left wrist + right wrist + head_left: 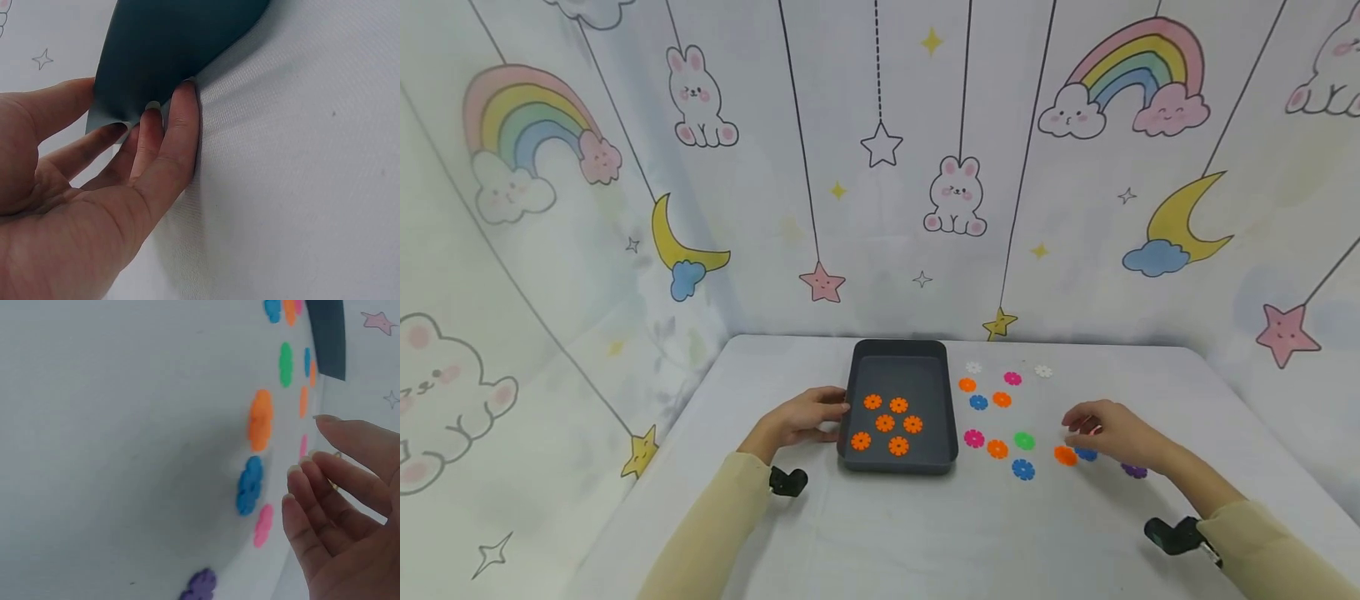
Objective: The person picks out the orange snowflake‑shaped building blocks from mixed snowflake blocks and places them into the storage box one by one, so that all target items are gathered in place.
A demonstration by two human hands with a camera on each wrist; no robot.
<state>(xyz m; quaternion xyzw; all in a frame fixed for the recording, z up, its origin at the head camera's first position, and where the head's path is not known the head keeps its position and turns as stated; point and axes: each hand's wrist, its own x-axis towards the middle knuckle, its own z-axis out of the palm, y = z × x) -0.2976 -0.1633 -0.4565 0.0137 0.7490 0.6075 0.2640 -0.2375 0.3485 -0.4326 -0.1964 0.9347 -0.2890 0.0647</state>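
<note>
Right hand (1112,433), grip relaxed and apart, hovers over orange snowflake disc (1064,456) lower right on counter (880,533). Looks light, stiff, thin: pinch the rim. Left hand (801,417), fingers straight, braces dark tray (850,400).

Dark grey rectangular plastic tray (850,417): six orange flower-shaped plastic discs (885,422) inside it. Right of the tray, on the white cloth-covered counter (887,533): loose flower discs in orange (1065,455), blue (1022,469), pink (973,438), green (1024,441), white (1043,371) and purple (1134,471). Behind the tray, white backdrop (850,208) printed with pastel rainbows, yellow moons, pink stars, white bunnies and black hanging lines. Pale yellow sleeves (715,525) on both arms.
</note>
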